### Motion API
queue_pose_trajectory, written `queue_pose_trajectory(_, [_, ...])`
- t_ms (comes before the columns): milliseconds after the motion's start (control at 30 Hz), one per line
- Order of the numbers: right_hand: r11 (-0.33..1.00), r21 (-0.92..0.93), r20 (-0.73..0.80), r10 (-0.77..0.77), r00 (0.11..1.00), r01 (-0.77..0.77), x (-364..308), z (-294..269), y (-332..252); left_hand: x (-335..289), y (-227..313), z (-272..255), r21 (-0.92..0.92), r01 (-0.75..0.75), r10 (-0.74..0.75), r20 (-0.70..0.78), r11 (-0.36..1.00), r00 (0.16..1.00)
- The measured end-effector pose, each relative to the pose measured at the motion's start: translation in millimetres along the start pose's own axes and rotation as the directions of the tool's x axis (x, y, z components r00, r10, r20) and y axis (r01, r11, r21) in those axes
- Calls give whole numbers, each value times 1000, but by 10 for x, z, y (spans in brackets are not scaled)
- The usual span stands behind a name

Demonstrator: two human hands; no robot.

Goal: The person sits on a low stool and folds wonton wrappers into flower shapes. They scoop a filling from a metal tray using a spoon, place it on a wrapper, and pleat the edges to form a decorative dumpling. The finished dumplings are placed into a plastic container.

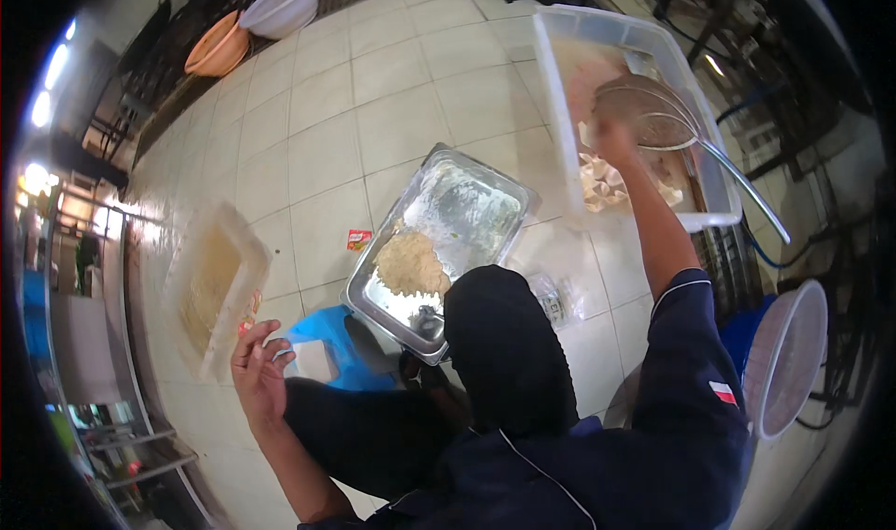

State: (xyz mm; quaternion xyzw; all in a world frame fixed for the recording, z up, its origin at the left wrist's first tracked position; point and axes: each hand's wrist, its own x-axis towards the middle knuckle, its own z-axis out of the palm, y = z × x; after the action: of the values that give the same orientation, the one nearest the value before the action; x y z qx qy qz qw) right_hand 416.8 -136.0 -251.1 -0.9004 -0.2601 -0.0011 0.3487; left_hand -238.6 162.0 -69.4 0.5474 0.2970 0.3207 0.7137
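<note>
My left hand [259,371] is raised at the lower left with its fingers loosely curled and apart, holding nothing. It is near a blue plastic object [331,339] with a white block-shaped thing [315,362] on it. My right hand [611,136] reaches into a clear plastic bin [723,219] at the upper right, and motion blur hides its fingers. Right beside it is a round mesh strainer [665,124] whose metal handle sticks out over the bin's rim. Pale, folded-looking pieces [602,183] lie in the bin. Between my hands, a metal tray [467,189] dusted with white powder holds a lump of dough [411,263].
A blurred translucent tub [210,283] with tan contents stands at the left. A small red packet [358,240] and a clear plastic bag [560,299] lie on the tiles. Orange [217,45] and white basins [282,6] sit far left; a pale basket [789,362] stands right. Metal shelving [131,441] borders the left.
</note>
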Motion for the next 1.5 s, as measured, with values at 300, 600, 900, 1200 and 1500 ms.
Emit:
queue_pose_trajectory(300, [908,-253,400,-216,891,334,50,649,198,-389,178,-421,-13,-57,52,-251,998,967])
queue_pose_trajectory(600, [943,-158,37,-290,956,292,-268,-212,-459,-627,-510,-1522,84,-9,61,-644,996,762])
queue_pose_trajectory(900, [886,352,270,-404,874,301,-1418,-266,-2576,-703,-1850,-1395,958,78,333,-171,274,927])
queue_pose_trajectory(1200, [862,398,475,-488,733,316,-1844,4,-3408,-727,-1998,-1523,928,117,293,-229,355,928])
queue_pose_trajectory(1500, [887,262,658,-452,602,380,-2045,238,-3496,-631,-1967,-1664,838,262,98,-348,479,933])
